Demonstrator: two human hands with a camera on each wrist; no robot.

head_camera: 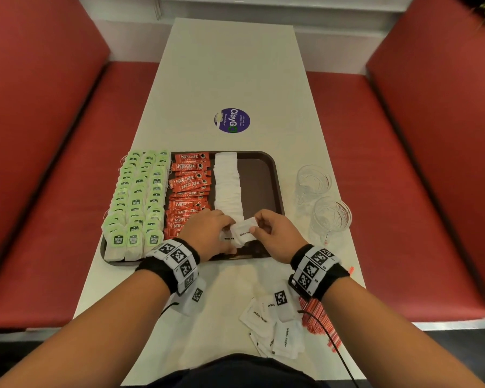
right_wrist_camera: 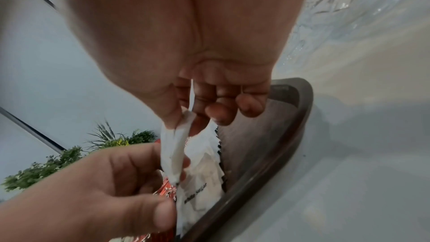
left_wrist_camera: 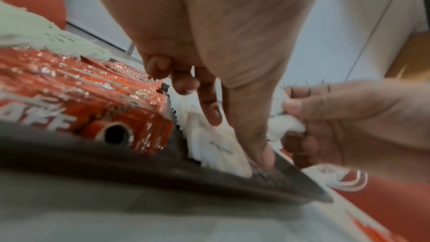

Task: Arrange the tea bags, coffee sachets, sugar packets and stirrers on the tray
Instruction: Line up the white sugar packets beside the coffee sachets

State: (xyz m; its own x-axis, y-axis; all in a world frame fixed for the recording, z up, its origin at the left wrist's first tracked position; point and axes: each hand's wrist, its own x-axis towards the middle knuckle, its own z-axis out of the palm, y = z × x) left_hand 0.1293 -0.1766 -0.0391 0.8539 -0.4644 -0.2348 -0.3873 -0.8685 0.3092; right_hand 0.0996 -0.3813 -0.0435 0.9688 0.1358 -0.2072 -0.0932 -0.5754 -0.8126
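A dark brown tray [head_camera: 259, 175] carries columns of green tea bags [head_camera: 136, 203], red coffee sachets [head_camera: 189, 189] and a row of white sugar packets [head_camera: 227, 183]. Both hands work at the near end of the sugar row. My right hand [head_camera: 256, 224] pinches one sugar packet [head_camera: 245, 229] between thumb and forefinger, just above the tray; the right wrist view shows this packet [right_wrist_camera: 177, 146] edge-on. My left hand [head_camera: 231, 239] holds the last laid sugar packet [left_wrist_camera: 209, 146] between thumb and index finger. Loose sugar packets [head_camera: 272, 323] and red stirrers [head_camera: 317, 317] lie on the table near me.
Two clear glass cups [head_camera: 314, 182] [head_camera: 331, 217] stand right of the tray. The tray's right strip is bare. A round purple sticker [head_camera: 232, 120] marks the white table [head_camera: 230, 65] further out. Red bench seats [head_camera: 53, 191] flank the table.
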